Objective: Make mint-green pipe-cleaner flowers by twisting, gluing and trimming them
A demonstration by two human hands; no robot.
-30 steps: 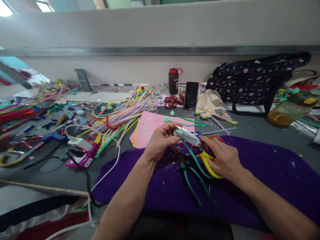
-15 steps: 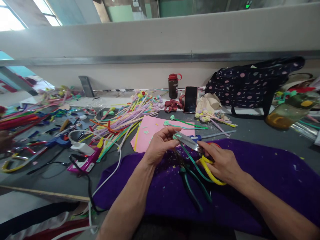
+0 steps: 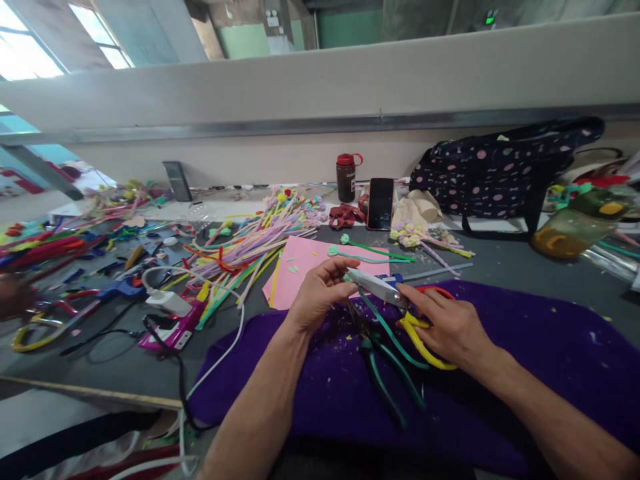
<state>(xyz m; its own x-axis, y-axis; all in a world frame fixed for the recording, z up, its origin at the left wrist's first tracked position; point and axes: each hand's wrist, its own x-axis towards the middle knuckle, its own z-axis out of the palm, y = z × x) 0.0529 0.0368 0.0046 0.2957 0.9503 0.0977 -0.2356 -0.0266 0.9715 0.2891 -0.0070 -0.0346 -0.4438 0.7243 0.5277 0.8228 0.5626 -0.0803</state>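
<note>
Between the fingertips of my left hand is the small mint-green head of a pipe-cleaner flower, its green stem slanting down to the right. My right hand is closed around scissors with yellow and red handles. Their blades point left and reach the flower head by my left fingertips. Below, green-handled pliers lie on the purple cloth. Just beyond my hands, a pink sheet bears small green snippets, and two finished-looking green flower stems lie across its right edge.
Bundled pastel pipe cleaners lie left of centre. A magenta power strip with cables sits at left. At the back stand a dark bottle, a phone and a patterned bag. Another person's hand shows at far left.
The scissor blades have shifted slightly and look closer together at the flower head. My view has tilted up a little. The other person's hand at far left has moved.
</note>
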